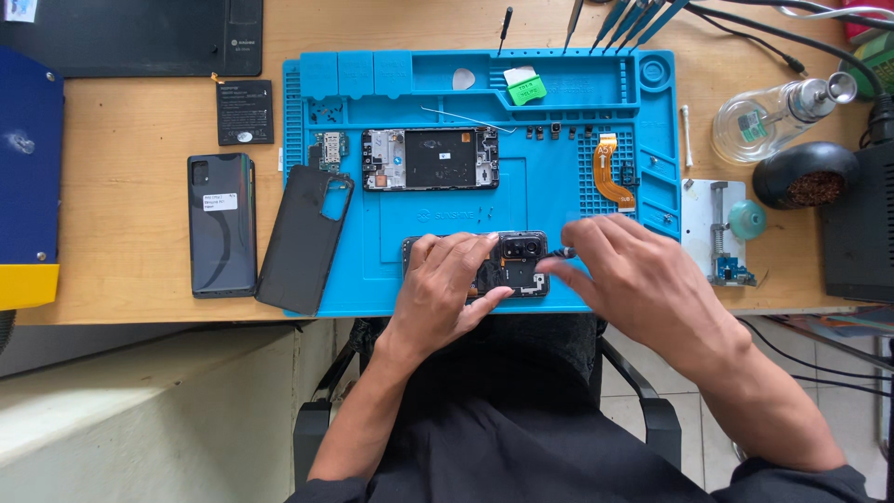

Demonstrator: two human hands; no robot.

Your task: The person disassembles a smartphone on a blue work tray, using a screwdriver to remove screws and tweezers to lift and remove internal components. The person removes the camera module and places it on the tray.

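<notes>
An opened phone (518, 260) with its camera block showing lies at the front edge of a blue repair mat (549, 177). My left hand (445, 285) lies over its left part and holds it down with spread fingers. My right hand (622, 268) pinches a small dark tool whose tip (562, 251) touches the phone's right side. Most of the phone is hidden under both hands.
A second opened phone frame (430, 159) lies mid-mat, with an orange flex cable (609, 170) to its right. Left of the mat lie a dark back cover (305, 237), a grey phone (223, 224) and a battery (245, 112). A glass bottle (768, 116) and tools stand at the right.
</notes>
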